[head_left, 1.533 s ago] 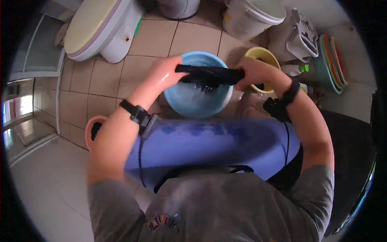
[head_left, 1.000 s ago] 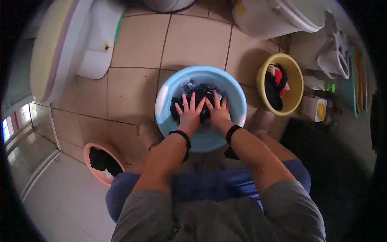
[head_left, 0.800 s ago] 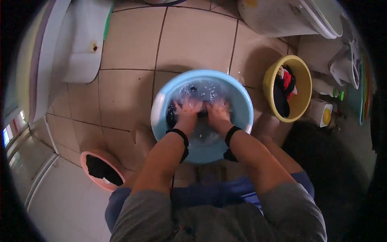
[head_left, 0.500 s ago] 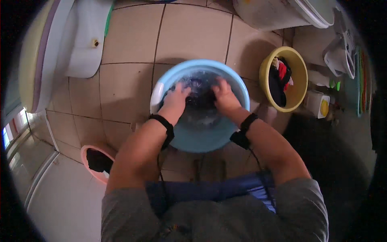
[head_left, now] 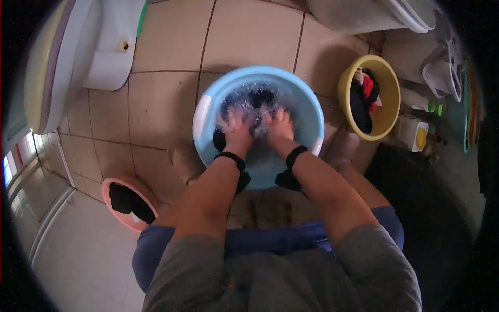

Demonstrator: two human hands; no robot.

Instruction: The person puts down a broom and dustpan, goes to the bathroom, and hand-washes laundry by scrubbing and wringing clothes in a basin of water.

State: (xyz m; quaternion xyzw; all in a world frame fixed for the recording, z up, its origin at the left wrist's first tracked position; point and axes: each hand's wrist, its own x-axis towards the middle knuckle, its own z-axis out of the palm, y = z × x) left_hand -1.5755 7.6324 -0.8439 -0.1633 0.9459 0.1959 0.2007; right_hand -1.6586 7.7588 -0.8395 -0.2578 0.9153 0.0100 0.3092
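Observation:
A light blue basin (head_left: 314, 117) with white grips stands on the floor between my legs, holding water. Dark wet cloth (head_left: 261, 97) lies in it, partly under the splashing surface. My left hand (head_left: 238, 130) rests palm down at the water on the basin's left half, fingers spread. Beside it, my right hand (head_left: 279, 127) presses down the same way with its fingers apart. Both seem to touch the cloth; splashes and water blur the fingertips. Neither hand is visibly wrapped round anything. A black band circles each wrist.
To the right, a yellow basin (head_left: 388, 120) holds black, red and white clothes (head_left: 360, 104). A pink basin (head_left: 107, 200) at lower left contains dark cloth (head_left: 130, 202). A large pale bucket (head_left: 358, 15) stands at the far right, near a white container (head_left: 413, 134). Tiles (head_left: 166, 34) cover the floor.
My hands have come closer together and now push flat into the basin, where water splashes up. Earlier they were farther apart with curved fingers. My forearms have drawn inward, and the view has shifted slightly.

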